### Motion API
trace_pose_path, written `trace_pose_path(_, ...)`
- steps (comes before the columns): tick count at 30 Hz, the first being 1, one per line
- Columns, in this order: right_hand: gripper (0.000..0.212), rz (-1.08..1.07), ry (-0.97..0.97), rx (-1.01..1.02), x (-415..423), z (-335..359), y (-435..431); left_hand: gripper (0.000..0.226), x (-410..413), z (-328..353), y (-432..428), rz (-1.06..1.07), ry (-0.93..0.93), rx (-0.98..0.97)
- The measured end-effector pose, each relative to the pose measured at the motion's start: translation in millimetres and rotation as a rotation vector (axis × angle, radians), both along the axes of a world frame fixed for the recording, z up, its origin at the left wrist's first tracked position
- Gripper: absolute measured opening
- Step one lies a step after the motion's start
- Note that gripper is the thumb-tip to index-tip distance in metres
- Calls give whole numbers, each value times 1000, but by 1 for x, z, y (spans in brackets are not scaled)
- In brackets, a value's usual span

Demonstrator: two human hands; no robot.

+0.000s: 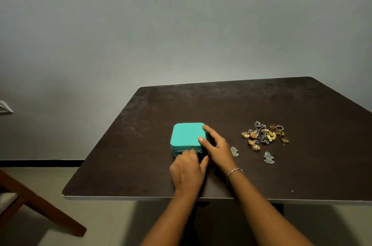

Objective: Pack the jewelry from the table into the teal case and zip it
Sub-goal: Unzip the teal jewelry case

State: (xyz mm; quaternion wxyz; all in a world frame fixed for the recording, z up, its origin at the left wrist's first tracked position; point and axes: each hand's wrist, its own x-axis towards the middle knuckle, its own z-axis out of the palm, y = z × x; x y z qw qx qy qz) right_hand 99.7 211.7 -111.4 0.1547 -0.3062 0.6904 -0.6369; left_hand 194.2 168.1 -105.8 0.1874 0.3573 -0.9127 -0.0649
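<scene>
A teal case (186, 135) sits closed on a dark brown table (241, 101), and both of your hands are on it.

Your left hand (188, 169) is at the near side of the case, knuckles up, its fingers curled against the zip line. Its thumb points toward the case's near right corner, where a small dark zip pull seems to sit. I cannot tell whether you are pinching anything there.

Your right hand (218, 149) rests on the right side of the case with fingers spread and fairly straight. The thumb lies flat on the lid and the forefinger reaches to the far right corner. A thin bracelet (234, 171) circles that wrist.

To the right of the case, well apart from it, a loose pile of jewelry (263, 135) lies on the table: gold and dark metal earrings, with a few rings (279, 128) on its far side. Two silver earrings lie apart from the pile, one (234, 151) just right of your right hand and another (269, 157) farther right.

A wooden chair (40, 205) stands off to the left of the case, beyond the table's edge.
</scene>
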Motion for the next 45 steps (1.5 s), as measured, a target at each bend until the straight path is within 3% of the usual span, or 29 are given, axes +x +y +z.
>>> trace_pose_path(14,50,-15,27,0,-2,-8,-1,25,5,-2,4,63,106,131)
trace_pose_path(26,50,-41,46,17,-3,-6,-2,24,23,6,-10,14,60,54)
trace_pose_path(32,50,-28,48,28,-1,-5,-1,25,46,8,-31,93,55,23)
trace_pose_path(37,49,-42,55,28,0,-6,-3,35,31,10,-15,18,55,107)
trace_pose_path(45,50,-44,73,33,0,-6,-4,30,8,6,6,164,94,204)
